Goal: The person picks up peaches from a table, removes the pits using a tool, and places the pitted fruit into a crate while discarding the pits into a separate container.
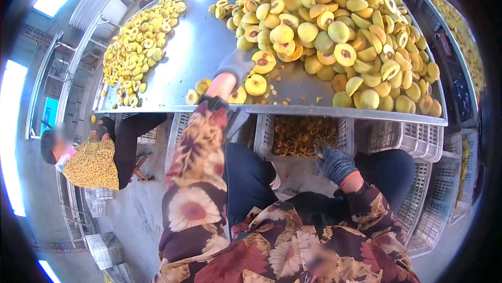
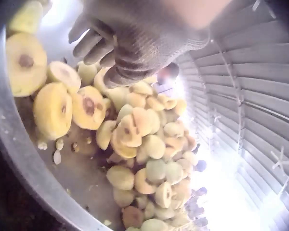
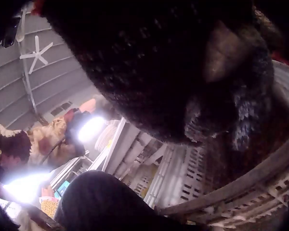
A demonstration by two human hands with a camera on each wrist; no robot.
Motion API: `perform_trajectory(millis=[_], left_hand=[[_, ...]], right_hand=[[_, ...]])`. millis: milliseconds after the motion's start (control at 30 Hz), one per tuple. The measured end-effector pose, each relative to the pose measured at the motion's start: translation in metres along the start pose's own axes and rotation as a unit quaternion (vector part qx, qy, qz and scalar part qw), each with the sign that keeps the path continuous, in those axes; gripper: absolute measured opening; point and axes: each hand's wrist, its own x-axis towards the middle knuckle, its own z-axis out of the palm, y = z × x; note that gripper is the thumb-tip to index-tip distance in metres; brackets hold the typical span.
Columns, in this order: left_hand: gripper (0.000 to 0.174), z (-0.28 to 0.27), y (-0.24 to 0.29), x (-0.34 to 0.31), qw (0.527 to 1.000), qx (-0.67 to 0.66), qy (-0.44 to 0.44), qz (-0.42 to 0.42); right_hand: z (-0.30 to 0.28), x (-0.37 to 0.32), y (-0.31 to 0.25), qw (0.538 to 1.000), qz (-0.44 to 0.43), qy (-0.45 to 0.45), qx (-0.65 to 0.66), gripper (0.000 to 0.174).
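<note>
Over the metal table, my left hand in a grey glove reaches beside a cut yellow fruit half. The left wrist view shows this hand with its fingers loosely extended, just above fruit halves; whether a fingertip touches one is unclear. My right hand, in a dark knitted glove with an orange cuff, is below the table edge, at the near right corner of a crate of brown scraps. In the right wrist view the right hand is dark, its fingers bent; what it may hold cannot be made out.
A large heap of fruit covers the table's right part, and a smaller heap of halves lies at the left. White crates stand under the table at the right. A person in a yellow patterned top sits at the left.
</note>
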Motion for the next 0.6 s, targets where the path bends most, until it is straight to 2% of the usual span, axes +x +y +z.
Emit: perform_trajectory(millis=[67,100,200,333,367,400,467,500,600], left_hand=[[0.059,0.004,0.032,0.015,0.992,0.099,-0.064,-0.043],[0.064,0.004,0.048,0.016,0.987,0.11,-0.084,-0.084],[0.068,0.017,0.05,0.03,0.986,0.117,-0.099,-0.067],[0.057,0.017,0.055,0.016,0.991,0.089,-0.102,-0.007],[0.049,0.015,0.057,0.006,0.996,0.039,-0.078,0.022],[0.049,0.012,0.059,-0.002,0.996,0.002,-0.075,0.045],[0.048,0.005,0.065,-0.022,0.991,-0.075,-0.071,0.089],[0.042,0.0,0.073,-0.035,0.987,-0.088,-0.093,0.094],[0.039,-0.005,0.09,-0.066,0.98,-0.121,-0.079,0.136]], right_hand=[[-0.006,-0.003,0.001,1.0,-0.018,0.009,0.017,0.041],[-0.009,-0.001,0.001,1.0,-0.004,-0.014,-0.003,0.042],[-0.006,0.004,0.007,0.998,-0.048,-0.03,-0.025,0.041],[-0.015,-0.002,-0.005,0.999,-0.002,-0.032,-0.01,0.038],[-0.019,-0.004,-0.009,0.999,-0.002,-0.03,-0.014,0.037],[-0.022,-0.006,-0.012,0.999,-0.002,-0.027,-0.017,0.036],[-0.022,-0.009,-0.007,0.997,-0.052,0.041,0.039,0.032],[-0.023,-0.011,-0.006,0.992,-0.077,0.075,0.067,0.031],[-0.048,-0.013,-0.022,0.974,-0.086,0.164,0.131,0.028]])
